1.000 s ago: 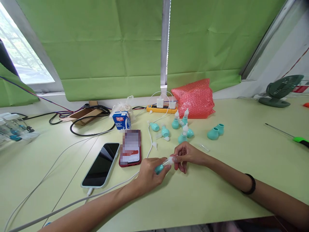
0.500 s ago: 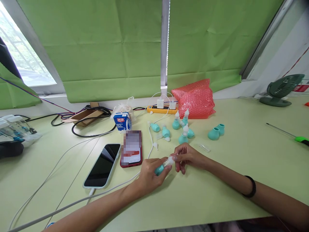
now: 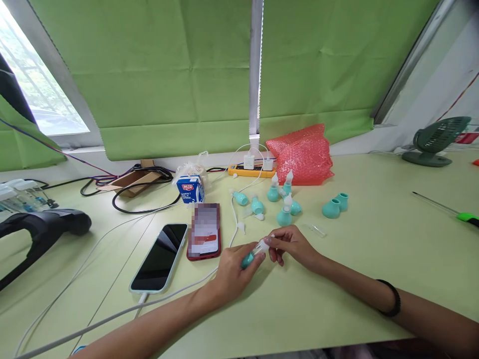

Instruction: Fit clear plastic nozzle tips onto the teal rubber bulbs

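My left hand (image 3: 234, 269) is closed round a small teal bulb with a clear tube (image 3: 251, 255) just above the pale green table (image 3: 337, 299). My right hand (image 3: 290, 244) pinches the white tip at the tube's far end. Both hands meet at the table's middle. Behind them lie several more teal bulbs with white tips (image 3: 283, 202), two teal caps (image 3: 334, 205) and a loose clear tube (image 3: 317, 229).
Two phones (image 3: 160, 257) (image 3: 204, 232) lie left of my hands, one on a white cable (image 3: 112, 314). A black object (image 3: 41, 232) sits at the far left. At the back are a milk carton (image 3: 190, 189), power strip (image 3: 252, 170), red bubble wrap (image 3: 303, 152); fan (image 3: 436, 139) and screwdriver (image 3: 447, 209) right.
The hands stay together on the bulb and have shifted only slightly. A black object has come into view at the far left of the table.
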Action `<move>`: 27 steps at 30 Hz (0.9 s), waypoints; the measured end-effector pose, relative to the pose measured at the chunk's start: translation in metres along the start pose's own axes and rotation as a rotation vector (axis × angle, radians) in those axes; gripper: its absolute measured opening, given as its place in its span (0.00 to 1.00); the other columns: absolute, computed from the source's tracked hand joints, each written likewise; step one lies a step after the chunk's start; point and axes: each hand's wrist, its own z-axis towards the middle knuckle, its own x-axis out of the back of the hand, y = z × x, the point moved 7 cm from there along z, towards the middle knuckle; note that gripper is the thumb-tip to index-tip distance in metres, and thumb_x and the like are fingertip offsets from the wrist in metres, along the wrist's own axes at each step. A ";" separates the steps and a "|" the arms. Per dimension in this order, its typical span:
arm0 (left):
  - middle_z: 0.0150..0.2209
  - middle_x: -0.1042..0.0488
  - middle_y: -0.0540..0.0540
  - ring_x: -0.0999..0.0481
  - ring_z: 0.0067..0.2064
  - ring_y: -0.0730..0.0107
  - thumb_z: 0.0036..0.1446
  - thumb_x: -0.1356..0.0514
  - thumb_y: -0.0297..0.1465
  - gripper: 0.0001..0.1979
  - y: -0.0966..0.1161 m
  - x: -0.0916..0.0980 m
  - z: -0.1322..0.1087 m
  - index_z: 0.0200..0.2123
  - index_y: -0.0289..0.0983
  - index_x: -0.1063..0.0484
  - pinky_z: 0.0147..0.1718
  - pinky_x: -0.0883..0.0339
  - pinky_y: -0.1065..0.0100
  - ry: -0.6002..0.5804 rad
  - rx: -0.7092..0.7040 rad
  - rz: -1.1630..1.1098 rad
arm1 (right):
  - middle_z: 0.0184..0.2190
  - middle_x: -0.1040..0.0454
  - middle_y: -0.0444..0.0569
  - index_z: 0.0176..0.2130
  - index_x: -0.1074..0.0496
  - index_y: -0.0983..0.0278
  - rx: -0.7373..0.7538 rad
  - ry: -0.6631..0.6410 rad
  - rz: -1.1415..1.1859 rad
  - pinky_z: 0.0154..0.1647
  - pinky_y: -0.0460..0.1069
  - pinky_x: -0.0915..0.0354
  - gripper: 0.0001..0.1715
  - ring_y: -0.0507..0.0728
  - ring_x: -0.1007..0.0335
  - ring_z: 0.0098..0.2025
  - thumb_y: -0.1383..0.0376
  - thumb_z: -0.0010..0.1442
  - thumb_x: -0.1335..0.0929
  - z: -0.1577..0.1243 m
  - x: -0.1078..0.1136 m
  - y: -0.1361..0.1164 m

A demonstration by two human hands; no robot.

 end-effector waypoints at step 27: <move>0.20 0.39 0.52 0.40 0.23 0.74 0.55 0.50 0.36 0.13 0.004 -0.005 0.002 0.23 0.35 0.38 0.21 0.47 0.73 -0.112 0.001 0.115 | 0.12 0.35 0.43 0.18 0.35 0.67 0.045 0.098 -0.037 0.14 0.42 0.45 0.20 0.46 0.44 0.13 0.55 0.49 0.34 -0.007 0.001 -0.006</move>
